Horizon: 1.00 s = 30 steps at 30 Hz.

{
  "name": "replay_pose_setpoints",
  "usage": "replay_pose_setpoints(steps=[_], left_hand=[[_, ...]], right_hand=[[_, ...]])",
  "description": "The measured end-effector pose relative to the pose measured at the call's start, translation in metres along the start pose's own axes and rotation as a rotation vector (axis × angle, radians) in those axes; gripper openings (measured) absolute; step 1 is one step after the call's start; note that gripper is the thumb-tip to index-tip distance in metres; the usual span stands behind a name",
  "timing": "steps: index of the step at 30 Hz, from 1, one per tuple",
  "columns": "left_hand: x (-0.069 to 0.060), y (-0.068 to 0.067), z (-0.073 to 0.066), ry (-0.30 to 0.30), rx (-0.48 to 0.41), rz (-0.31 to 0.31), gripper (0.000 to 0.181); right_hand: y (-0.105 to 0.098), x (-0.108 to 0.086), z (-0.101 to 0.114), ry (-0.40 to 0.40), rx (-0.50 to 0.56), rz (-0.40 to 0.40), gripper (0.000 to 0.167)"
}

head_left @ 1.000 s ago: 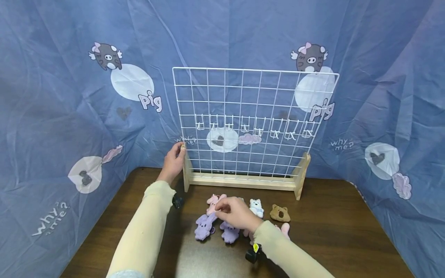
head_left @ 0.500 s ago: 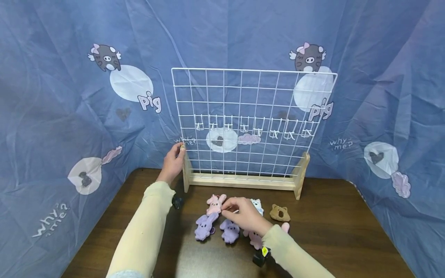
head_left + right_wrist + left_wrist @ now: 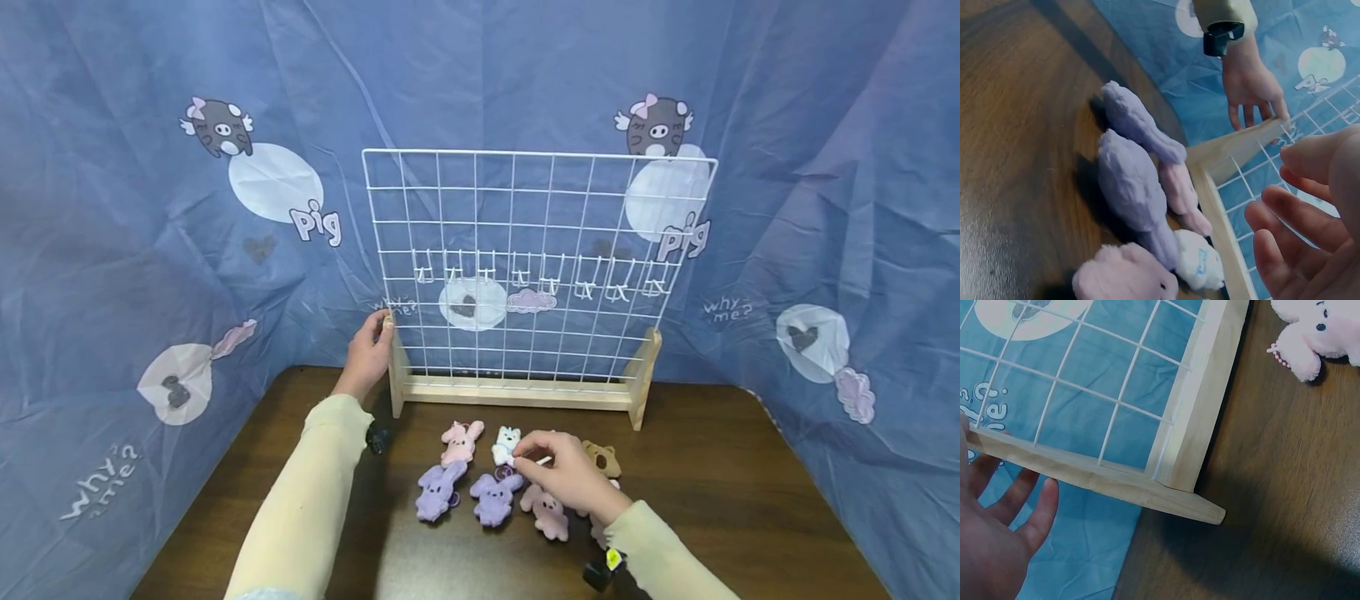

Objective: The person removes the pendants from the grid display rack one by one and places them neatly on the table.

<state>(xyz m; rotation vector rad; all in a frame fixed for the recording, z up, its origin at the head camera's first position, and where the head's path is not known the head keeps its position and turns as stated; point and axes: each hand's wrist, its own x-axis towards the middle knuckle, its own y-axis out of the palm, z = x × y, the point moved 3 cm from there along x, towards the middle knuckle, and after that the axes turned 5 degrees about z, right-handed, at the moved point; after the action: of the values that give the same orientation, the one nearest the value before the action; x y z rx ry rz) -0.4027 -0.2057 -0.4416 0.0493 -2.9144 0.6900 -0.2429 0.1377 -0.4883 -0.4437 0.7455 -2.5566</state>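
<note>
My left hand (image 3: 367, 358) holds the left wooden upright (image 3: 398, 377) of a white wire grid rack (image 3: 517, 394), its fingers partly behind the wood. Over the plush toys hovers my right hand (image 3: 568, 473), fingers loosely bent and nothing between them in the right wrist view. Beneath and left of it lie a white plush toy (image 3: 506, 447), a pink plush rabbit (image 3: 459, 443) and two purple plush rabbits (image 3: 492, 500), one at the left (image 3: 435, 493). A dusky pink plush (image 3: 550, 517) lies just in front. The right hand and sleeve partly cover further toys.
Several white hooks (image 3: 520, 278) hang in a row across the grid. A brown plush bear (image 3: 602, 458) lies right of the right hand. The dark wooden table (image 3: 720, 500) ends at a blue printed curtain (image 3: 480, 75) behind and at both sides.
My right hand has moved right from above the pink and purple rabbits, uncovering the white plush toy and more of the dusky pink one. The left hand keeps its place on the rack.
</note>
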Motion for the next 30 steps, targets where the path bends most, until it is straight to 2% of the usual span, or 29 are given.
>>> replay_pose_setpoints(steps=[6, 13, 27, 30], left_hand=[[-0.002, -0.001, 0.0, 0.002, -0.022, -0.004, 0.049], [-0.002, -0.003, 0.005, 0.0, -0.054, -0.015, 0.048], [-0.006, -0.007, 0.006, -0.007, -0.048, -0.018, 0.051], [-0.006, -0.008, 0.009, -0.004, -0.041, -0.024, 0.052]], right_hand=[[-0.01, -0.01, 0.001, -0.034, 0.031, -0.022, 0.008], [-0.017, -0.019, -0.003, -0.015, 0.031, -0.055, 0.008], [-0.032, -0.033, -0.007, -0.035, -0.004, -0.086, 0.006], [-0.038, -0.037, -0.008, -0.034, -0.042, -0.099, 0.007]])
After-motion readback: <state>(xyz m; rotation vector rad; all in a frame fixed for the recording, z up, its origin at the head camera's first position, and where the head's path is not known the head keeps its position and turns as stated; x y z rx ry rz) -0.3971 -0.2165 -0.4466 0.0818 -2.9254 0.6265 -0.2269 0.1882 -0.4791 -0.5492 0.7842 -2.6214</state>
